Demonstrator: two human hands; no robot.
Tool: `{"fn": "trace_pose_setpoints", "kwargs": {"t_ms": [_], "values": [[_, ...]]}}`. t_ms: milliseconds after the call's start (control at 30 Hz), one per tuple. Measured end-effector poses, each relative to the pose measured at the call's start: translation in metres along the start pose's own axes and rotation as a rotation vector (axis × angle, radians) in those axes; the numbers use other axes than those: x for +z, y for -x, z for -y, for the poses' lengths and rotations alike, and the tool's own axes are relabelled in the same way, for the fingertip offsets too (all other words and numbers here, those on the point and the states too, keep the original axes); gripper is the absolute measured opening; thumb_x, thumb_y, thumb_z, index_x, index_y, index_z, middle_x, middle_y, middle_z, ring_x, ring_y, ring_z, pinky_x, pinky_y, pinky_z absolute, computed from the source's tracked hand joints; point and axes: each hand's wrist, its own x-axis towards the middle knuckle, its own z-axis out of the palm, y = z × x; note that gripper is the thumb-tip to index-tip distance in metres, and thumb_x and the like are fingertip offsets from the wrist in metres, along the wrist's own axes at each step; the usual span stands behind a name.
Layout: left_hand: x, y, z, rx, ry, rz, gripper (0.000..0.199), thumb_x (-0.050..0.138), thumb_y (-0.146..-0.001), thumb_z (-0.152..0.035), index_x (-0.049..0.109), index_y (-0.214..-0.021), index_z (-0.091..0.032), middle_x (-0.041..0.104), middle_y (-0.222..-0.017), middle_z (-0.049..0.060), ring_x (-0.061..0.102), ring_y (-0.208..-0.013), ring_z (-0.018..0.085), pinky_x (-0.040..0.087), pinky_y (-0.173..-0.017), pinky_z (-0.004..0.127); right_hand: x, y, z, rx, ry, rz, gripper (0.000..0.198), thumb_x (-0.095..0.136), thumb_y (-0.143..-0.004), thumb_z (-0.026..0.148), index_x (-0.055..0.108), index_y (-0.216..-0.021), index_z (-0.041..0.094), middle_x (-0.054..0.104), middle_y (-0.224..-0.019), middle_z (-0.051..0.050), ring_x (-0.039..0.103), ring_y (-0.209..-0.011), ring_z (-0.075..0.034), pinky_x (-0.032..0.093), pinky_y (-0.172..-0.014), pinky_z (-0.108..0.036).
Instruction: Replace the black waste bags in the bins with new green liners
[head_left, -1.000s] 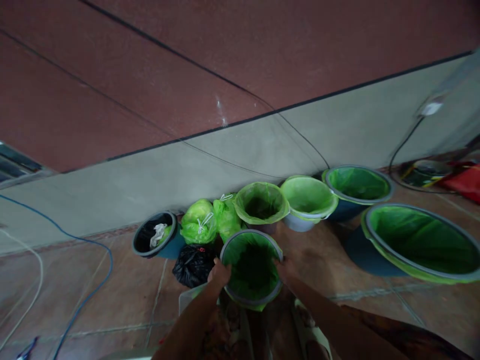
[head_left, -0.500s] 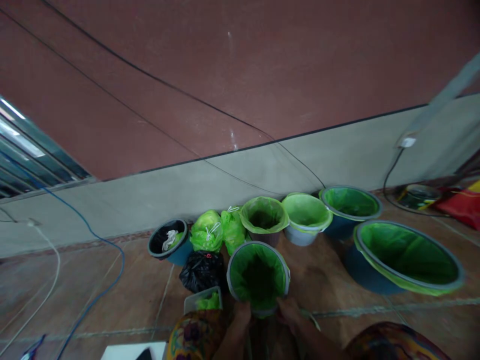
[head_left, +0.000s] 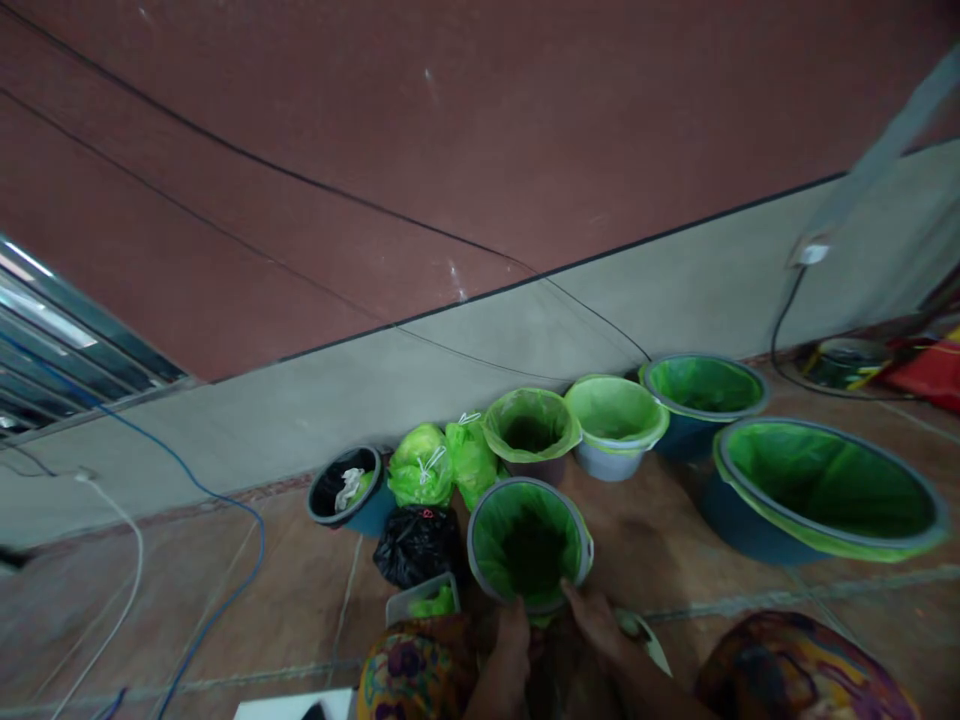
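Observation:
A round bucket (head_left: pixel 480 575) with a grey rim stands on the floor in front of me, lined with a green bin liner (head_left: pixel 517 520) folded over its edge. At the near rim, my left hand (head_left: pixel 512 635) is closed on the liner's overhang, left of centre. My right hand (head_left: pixel 591 618) is closed on the same edge a little to the right, a fingertip over the rim. Dim light and blur hide the exact finger positions. The inside of the bucket looks dark, and its bottom cannot be made out.
Behind stand a brown lined bin (head_left: pixel 536 468), a white lined bucket (head_left: pixel 611 460) and blue lined tubs (head_left: pixel 742 520) at right. Left are tied green bags (head_left: pixel 420 475), a black bag (head_left: pixel 416 548), a blue bin (head_left: pixel 373 510) and a clear container (head_left: pixel 401 605). A blue cable (head_left: pixel 259 560) crosses the floor.
The view has shifted slightly, so most floor items appear a little further right. My right hand's fingertip now shows higher over the rim; both hands stay at the bucket's near edge.

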Motion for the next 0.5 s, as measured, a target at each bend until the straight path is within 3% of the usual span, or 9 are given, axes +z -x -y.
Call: {"fn": "trace_pose_setpoints", "kwargs": {"t_ms": [100, 233, 367, 500], "values": [[0.004, -0.004, 0.001, -0.053, 0.057, 0.009, 0.022, 0.038, -0.092, -0.03, 0.052, -0.1, -0.015, 0.066, -0.075, 0.006, 0.065, -0.054, 0.015, 0.052, -0.05, 0.025, -0.01, -0.022, 0.006, -0.172, 0.098, -0.086, 0.028, 0.057, -0.072, 0.042, 0.066, -0.078, 0.017, 0.072, -0.091, -0.012, 0.066, -0.1, -0.027, 0.052, -0.084, -0.031], [0.007, -0.008, -0.003, -0.046, 0.083, 0.024, 0.019, 0.043, -0.091, -0.029, 0.051, -0.1, -0.016, 0.064, -0.078, 0.005, 0.064, -0.053, 0.015, 0.053, -0.053, 0.028, -0.015, -0.042, 0.007, -0.089, 0.138, -0.081, 0.024, 0.059, -0.071, 0.036, 0.066, -0.077, 0.014, 0.072, -0.078, -0.011, 0.069, -0.087, -0.027, 0.054, -0.071, -0.03], [0.009, -0.01, -0.003, -0.041, 0.087, -0.005, 0.018, 0.044, -0.089, -0.028, 0.052, -0.099, -0.015, 0.064, -0.076, 0.006, 0.065, -0.054, 0.016, 0.054, -0.055, 0.03, -0.008, -0.041, 0.006, -0.043, 0.135, -0.099, 0.023, 0.057, -0.074, 0.031, 0.065, -0.085, 0.013, 0.072, -0.084, -0.011, 0.069, -0.084, -0.024, 0.053, -0.069, -0.028], [0.007, -0.01, -0.006, -0.057, 0.078, -0.023, 0.019, 0.043, -0.088, -0.03, 0.054, -0.093, -0.016, 0.065, -0.072, 0.005, 0.064, -0.054, 0.016, 0.055, -0.057, 0.03, -0.005, -0.039, 0.017, 0.013, 0.153, -0.1, 0.007, 0.061, -0.069, 0.023, 0.061, -0.065, 0.016, 0.066, -0.065, -0.008, 0.068, -0.077, -0.026, 0.049, -0.059, -0.028]]}}
